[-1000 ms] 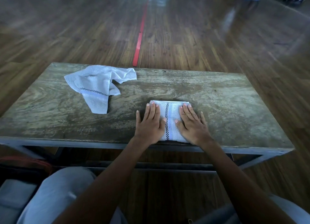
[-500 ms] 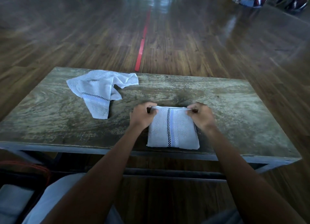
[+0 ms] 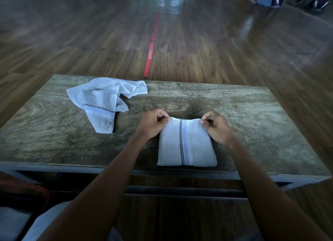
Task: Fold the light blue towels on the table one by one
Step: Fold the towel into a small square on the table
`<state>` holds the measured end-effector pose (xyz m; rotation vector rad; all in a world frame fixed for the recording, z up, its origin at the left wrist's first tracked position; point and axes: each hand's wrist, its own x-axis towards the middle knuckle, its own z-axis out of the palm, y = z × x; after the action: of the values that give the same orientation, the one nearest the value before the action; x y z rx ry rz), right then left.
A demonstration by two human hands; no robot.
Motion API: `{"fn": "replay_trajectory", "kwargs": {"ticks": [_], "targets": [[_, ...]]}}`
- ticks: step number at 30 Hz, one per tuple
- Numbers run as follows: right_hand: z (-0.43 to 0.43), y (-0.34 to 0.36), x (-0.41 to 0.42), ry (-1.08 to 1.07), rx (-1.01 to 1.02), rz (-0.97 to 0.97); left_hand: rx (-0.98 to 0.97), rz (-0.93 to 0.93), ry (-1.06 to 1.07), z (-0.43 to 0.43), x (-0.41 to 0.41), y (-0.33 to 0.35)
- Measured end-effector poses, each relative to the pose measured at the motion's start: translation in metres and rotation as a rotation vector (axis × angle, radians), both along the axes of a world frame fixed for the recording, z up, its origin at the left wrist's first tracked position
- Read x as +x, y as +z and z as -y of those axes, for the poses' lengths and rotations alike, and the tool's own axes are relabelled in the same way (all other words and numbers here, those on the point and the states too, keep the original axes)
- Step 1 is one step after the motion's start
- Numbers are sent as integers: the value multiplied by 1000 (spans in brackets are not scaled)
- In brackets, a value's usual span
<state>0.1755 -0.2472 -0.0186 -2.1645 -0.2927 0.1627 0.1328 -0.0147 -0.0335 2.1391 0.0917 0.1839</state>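
The folded towel [image 3: 186, 145] lies at the table's [image 3: 252, 114] near edge, its far corners pinched: left hand [image 3: 152, 126] clamps thumb and fingers on the left corner, right hand [image 3: 217, 127] on the right. Below the fingertips the checkered stripe runs toward the person. Left of the left hand, well apart, lies a crumpled towel [image 3: 102, 103], seemingly unfolded; beyond, a red floor line [image 3: 152, 44].

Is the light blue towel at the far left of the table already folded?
No. The crumpled light blue towel lies bunched, with uneven loose corners, on the worn wooden table.
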Motion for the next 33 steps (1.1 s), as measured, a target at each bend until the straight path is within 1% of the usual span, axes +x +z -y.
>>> {"fn": "replay_trajectory", "kwargs": {"ticks": [3, 7, 12, 14, 16, 17, 19, 22, 24, 27, 28, 30, 32, 33], "targets": [[-2, -2, 1, -60, 6, 10, -16, 19, 63, 7, 3, -3], [-2, -1, 1, -86, 33, 9, -10, 23, 90, 12, 8, -10], [-4, -5, 6, -134, -70, 26, 41, -6, 175, 15, 12, -17], [-5, -4, 6, -133, -194, 113, 37, -33, 200, 17, 13, -18], [-7, 3, 2, -68, -435, 276, 43, -45, 217, 18, 13, -19], [-9, 6, -2, 2, -557, 334, 48, -47, 224, 18, 13, -19], [-12, 12, -12, 136, -766, 343, 48, -49, 237, 19, 12, -17], [-19, 15, -27, 179, -962, 392, 91, -54, 283, 21, 10, -14], [-25, 11, -43, 192, -972, 385, 134, -56, 315, 23, 6, -11], [-34, -6, -62, 291, -921, 341, 107, -96, 323, 21, -3, -4], [-35, -12, -63, 303, -917, 321, 71, -124, 336, 20, -8, -1], [-35, -18, -60, 288, -895, 295, -66, -191, 389, 16, -21, 7], [-34, -17, -57, 286, -882, 266, -212, -320, 386, 14, -44, 18], [-34, -15, -55, 286, -872, 244, -246, -401, 349, 14, -58, 22]]}}
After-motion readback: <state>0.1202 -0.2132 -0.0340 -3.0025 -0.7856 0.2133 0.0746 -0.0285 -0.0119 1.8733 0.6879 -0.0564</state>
